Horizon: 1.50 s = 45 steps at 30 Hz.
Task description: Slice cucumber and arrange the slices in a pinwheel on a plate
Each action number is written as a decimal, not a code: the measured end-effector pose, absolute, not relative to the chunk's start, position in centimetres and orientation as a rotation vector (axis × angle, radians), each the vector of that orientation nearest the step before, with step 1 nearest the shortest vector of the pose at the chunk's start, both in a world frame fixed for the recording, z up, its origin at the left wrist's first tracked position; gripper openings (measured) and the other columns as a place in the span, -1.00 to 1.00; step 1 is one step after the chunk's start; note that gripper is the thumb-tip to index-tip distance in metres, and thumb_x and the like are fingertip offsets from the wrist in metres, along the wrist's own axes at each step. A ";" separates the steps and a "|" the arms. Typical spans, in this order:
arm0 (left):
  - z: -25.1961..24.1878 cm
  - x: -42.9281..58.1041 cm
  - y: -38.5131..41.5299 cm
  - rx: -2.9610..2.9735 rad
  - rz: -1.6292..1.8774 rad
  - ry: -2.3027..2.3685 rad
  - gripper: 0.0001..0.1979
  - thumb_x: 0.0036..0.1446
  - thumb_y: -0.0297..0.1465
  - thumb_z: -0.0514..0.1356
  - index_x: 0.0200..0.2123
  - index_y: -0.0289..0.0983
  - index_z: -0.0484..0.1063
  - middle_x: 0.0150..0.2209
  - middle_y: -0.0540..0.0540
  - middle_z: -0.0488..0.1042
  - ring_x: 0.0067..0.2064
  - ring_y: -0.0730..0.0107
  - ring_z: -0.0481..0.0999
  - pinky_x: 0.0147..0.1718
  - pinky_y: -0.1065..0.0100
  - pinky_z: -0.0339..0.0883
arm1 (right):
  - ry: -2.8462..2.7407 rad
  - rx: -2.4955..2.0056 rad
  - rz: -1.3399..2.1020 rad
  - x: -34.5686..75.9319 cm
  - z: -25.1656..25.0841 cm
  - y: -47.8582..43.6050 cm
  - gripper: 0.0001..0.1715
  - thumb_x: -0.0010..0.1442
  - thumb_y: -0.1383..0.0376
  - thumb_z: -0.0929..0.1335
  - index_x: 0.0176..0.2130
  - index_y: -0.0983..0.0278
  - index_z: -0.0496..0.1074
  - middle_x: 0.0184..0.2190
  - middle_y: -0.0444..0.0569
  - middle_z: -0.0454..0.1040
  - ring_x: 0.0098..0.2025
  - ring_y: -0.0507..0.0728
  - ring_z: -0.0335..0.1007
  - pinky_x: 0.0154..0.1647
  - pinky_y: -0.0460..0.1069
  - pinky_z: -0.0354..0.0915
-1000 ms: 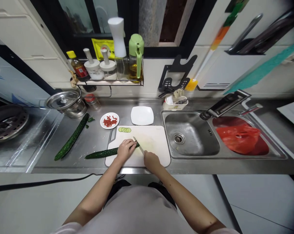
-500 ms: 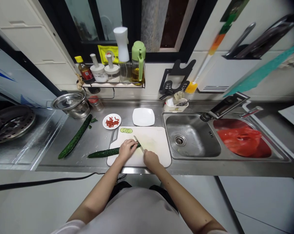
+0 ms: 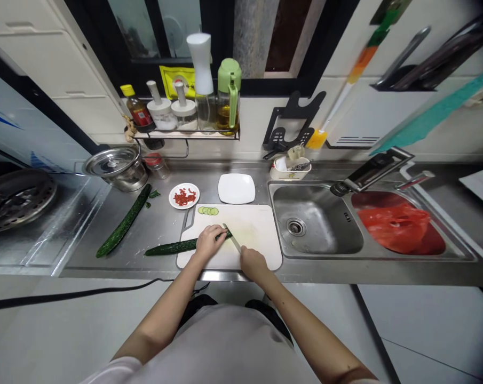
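On the white cutting board (image 3: 261,218) my left hand (image 3: 209,241) is closed over a dark green cucumber (image 3: 171,248), pressing it down near its right end. The cucumber's left part reaches past the board onto the steel counter. My right hand (image 3: 254,264) grips the handle of a knife (image 3: 233,238), whose blade slants up and left beside the cucumber's cut end. Whether the edge touches the cucumber I cannot tell. Several overlapping cucumber slices (image 3: 208,210) lie at the board's upper left. A second, whole cucumber (image 3: 123,221) rests on the counter to the left.
Behind the board stand a small plate of chopped red pieces (image 3: 184,196) and a white plate (image 3: 236,189). To the right is a sink (image 3: 317,218) with a red bag (image 3: 397,226) in its second basin. A lidded pot (image 3: 119,168) stands back left, below a condiment shelf (image 3: 185,135).
My right hand and the knife have shifted slightly to the right. The left hand keeps its hold on the cucumber. The whole view has tilted a little.
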State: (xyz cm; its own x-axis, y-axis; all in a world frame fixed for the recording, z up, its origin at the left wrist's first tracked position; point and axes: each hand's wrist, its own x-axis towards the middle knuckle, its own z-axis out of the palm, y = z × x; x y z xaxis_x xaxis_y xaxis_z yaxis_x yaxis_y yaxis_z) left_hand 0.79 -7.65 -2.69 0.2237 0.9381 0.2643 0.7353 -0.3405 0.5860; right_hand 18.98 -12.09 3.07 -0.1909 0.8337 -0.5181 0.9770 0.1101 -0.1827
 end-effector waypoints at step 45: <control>-1.9 0.8 -7.5 2.148 0.819 1.554 -0.81 0.23 -0.31 0.13 -0.22 -0.16 0.55 -0.20 -0.06 0.55 -0.13 0.32 0.48 -0.10 0.28 0.37 | 2.077 1.781 -0.765 20.1 3.3 -12.1 -0.71 0.32 0.39 0.12 -0.07 0.36 0.33 -0.21 0.19 0.51 -0.14 0.20 0.49 -0.21 0.02 0.28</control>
